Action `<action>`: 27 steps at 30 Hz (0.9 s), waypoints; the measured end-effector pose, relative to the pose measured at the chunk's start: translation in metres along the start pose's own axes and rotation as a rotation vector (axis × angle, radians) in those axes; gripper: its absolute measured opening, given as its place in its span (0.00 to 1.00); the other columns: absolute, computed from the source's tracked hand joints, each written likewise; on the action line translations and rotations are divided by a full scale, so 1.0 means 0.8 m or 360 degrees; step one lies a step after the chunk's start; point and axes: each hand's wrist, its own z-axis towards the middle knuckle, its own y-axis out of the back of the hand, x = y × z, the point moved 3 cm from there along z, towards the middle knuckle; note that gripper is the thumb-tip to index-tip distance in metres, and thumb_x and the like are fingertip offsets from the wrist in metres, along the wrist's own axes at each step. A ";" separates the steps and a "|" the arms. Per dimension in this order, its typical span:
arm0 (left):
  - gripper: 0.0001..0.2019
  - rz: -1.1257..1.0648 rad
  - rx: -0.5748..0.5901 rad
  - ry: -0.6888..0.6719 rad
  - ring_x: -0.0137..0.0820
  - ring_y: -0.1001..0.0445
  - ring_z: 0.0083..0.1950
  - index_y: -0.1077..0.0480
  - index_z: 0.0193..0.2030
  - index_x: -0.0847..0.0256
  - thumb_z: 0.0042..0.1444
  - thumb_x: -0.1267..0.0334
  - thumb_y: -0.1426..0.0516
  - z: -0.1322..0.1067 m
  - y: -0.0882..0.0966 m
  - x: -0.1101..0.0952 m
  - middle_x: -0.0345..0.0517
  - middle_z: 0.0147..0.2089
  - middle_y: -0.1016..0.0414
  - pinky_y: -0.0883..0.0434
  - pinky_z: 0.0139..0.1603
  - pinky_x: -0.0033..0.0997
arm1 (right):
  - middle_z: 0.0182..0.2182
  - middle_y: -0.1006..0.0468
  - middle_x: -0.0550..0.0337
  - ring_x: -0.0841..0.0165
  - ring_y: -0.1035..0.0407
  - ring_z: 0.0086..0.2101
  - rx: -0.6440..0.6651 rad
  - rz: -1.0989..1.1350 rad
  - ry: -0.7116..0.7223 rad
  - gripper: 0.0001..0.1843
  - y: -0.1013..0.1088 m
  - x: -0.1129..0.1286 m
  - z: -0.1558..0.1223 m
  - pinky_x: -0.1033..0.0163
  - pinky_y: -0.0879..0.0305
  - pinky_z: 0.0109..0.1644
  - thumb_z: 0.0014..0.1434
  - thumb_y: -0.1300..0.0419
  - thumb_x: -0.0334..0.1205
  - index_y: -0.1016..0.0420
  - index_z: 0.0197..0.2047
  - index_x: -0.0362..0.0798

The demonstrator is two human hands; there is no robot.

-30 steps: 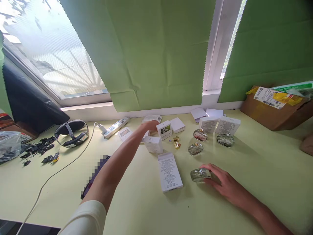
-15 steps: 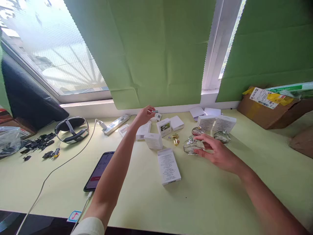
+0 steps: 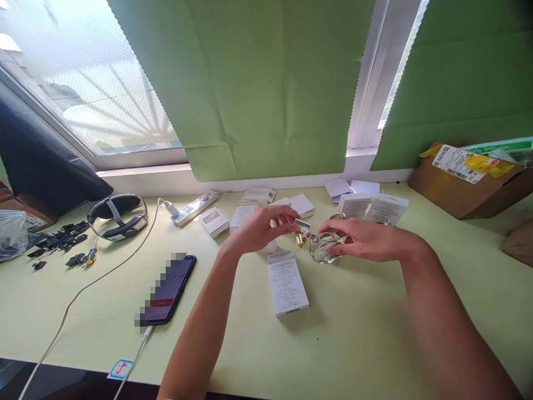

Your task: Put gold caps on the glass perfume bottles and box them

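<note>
The left hand [image 3: 261, 226] pinches a small silver cap [image 3: 302, 224] just beside the top of a clear glass bottle [image 3: 321, 253], which the right hand [image 3: 366, 238] holds tilted toward it (whether the two touch, I cannot tell), while a white box [image 3: 287, 283] lies on the surface [image 3: 345, 344] nearer the person.

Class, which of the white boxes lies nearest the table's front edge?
The long white box lying flat, printed side up. It sits nearer the viewer than the left hand and right hand; the other white boxes are farther back.
</note>
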 end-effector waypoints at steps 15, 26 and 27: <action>0.10 0.0032 0.0180 -0.0096 0.25 0.27 0.39 0.26 0.47 0.56 0.63 0.56 0.43 0.007 -0.019 -0.007 0.40 0.39 0.22 0.33 0.34 0.23 | 0.46 0.23 0.55 0.58 0.30 0.45 0.0066 -0.0122 -0.0083 0.24 0.002 -0.009 0.005 0.60 0.38 0.42 0.61 0.45 0.56 0.31 0.57 0.56; 0.06 -0.0089 0.0151 -0.0054 0.25 0.27 0.37 0.26 0.42 0.58 0.61 0.60 0.41 0.004 -0.028 -0.001 0.40 0.36 0.22 0.35 0.33 0.24 | 0.44 0.22 0.56 0.60 0.28 0.39 0.0012 -0.0178 -0.0076 0.24 0.000 -0.011 0.008 0.59 0.37 0.40 0.60 0.45 0.56 0.30 0.57 0.57; 0.06 -0.0098 0.0149 -0.0045 0.25 0.27 0.36 0.26 0.42 0.58 0.61 0.61 0.40 0.004 -0.029 -0.001 0.40 0.36 0.22 0.35 0.33 0.24 | 0.44 0.22 0.55 0.60 0.28 0.40 0.0006 -0.0197 -0.0064 0.24 -0.001 -0.010 0.009 0.59 0.37 0.40 0.61 0.45 0.56 0.29 0.56 0.56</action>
